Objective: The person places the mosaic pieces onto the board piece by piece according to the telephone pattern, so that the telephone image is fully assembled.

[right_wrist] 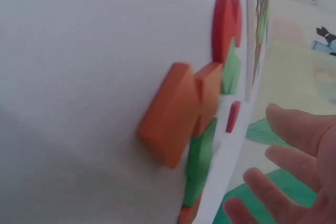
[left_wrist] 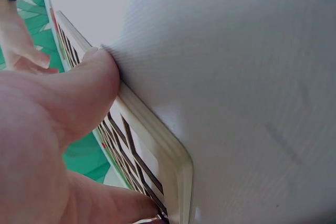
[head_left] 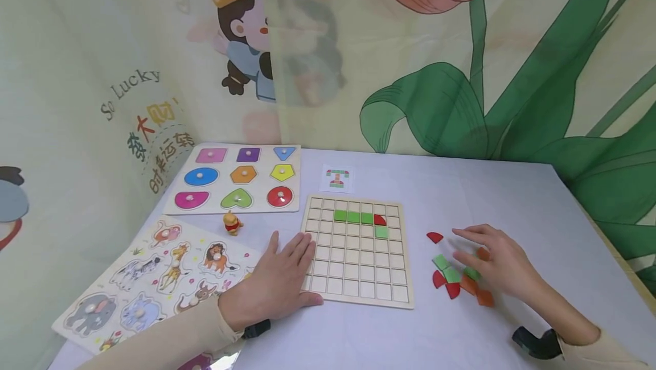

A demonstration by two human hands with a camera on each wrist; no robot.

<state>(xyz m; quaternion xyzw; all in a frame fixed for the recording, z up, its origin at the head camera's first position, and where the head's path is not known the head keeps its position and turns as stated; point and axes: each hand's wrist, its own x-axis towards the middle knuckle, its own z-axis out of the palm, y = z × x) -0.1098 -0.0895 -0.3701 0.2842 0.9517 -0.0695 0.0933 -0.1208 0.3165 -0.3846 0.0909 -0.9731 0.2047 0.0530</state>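
My left hand [head_left: 277, 279] rests along the left edge of a wooden grid board [head_left: 353, 297], fingers straight. In the left wrist view the thumb [left_wrist: 100, 72] presses the board's rim. On the grid lie a row of green squares [head_left: 353, 217], a red quarter-round piece [head_left: 380, 220] at the row's right end and another green square [head_left: 381, 232] under it. Above a loose group of pieces my right hand [head_left: 499, 262] hovers with fingers spread, holding nothing. Red quarter-rounds [head_left: 434, 237], green squares [head_left: 441, 262] and orange pieces [right_wrist: 168, 114] lie there, some partly hidden by the hand.
A small pattern card [head_left: 336, 179] lies behind the grid. At the left are a shape puzzle board [head_left: 261, 189] and an animal puzzle board [head_left: 197, 232], the latter partly under my left arm. A small bear figurine [head_left: 232, 224] stands between them. A printed curtain [head_left: 318, 125] hangs behind the table.
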